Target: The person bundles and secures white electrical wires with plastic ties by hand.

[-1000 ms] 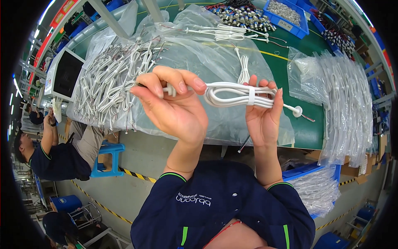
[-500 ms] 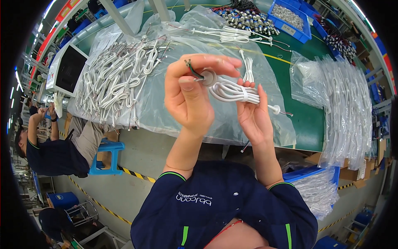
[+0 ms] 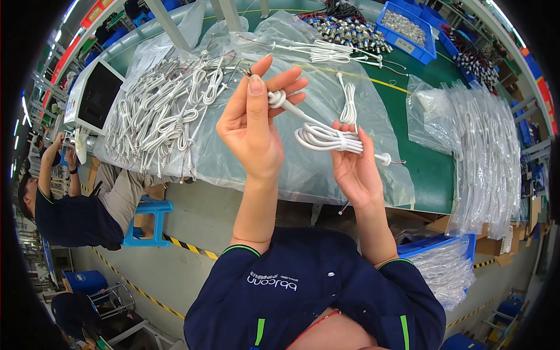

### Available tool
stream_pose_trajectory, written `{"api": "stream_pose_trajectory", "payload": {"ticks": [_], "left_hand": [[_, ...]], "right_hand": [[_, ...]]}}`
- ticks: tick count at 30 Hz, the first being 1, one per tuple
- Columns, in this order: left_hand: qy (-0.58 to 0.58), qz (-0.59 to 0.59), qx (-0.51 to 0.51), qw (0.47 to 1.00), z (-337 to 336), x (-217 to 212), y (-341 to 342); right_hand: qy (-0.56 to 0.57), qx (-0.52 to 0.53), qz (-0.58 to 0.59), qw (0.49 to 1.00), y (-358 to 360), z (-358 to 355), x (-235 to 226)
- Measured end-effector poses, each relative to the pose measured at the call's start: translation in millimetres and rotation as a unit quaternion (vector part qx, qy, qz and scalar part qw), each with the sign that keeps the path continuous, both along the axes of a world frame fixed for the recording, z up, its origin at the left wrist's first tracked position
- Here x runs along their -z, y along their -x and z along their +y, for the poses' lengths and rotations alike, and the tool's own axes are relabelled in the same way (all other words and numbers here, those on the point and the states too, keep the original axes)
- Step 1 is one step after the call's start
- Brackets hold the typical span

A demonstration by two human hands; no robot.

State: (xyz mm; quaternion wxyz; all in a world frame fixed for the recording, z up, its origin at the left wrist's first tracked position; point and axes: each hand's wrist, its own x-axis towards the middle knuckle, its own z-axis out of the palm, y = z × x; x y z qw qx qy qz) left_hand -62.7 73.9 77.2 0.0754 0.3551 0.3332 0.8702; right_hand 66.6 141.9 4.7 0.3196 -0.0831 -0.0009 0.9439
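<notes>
I hold a coiled white cable bundle in front of me, above a green workbench. My right hand grips the bundle from below, with its plug end sticking out to the right. My left hand is raised with fingers spread and pinches the cable's other end, a round white collar with short bare wires. A straight run of cable links the two hands.
A heap of loose white cables lies on clear plastic at the left, beside a monitor. Blue bins of metal parts stand at the back. Bagged cables pile up on the right. A seated person works at the left.
My left hand has drawn one end out of the bundle and lifted it up and left. The right hand has dropped slightly with the coil.
</notes>
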Motion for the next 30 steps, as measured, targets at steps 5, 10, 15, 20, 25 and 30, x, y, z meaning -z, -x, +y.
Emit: {"api": "stream_pose_trajectory", "payload": {"ticks": [5, 10, 15, 20, 25, 30], "left_hand": [[0.02, -0.012, -0.017, 1.0, -3, -1, -2], [0.035, -0.072, -0.016, 0.997, -7, 4, 0], [-0.006, -0.155, -0.021, 0.988, -6, 16, 17], [-0.029, -0.295, -0.096, 0.95, -11, 54, 48], [0.126, -0.172, -0.056, 0.975, -18, 91, 44], [0.32, -0.159, -0.04, 0.933, -47, 132, 50]], "right_hand": [[-0.005, 0.007, -0.014, 1.0, -2, -4, -1], [-0.018, 0.007, -0.027, 0.999, -3, -10, -1], [-0.129, 0.036, -0.092, 0.987, -3, -11, -16], [-0.325, 0.0, -0.145, 0.935, 2, -13, -29], [-0.468, 0.144, -0.19, 0.851, -19, 28, -34], [-0.766, 0.385, -0.342, 0.385, -23, 125, -26]]}}
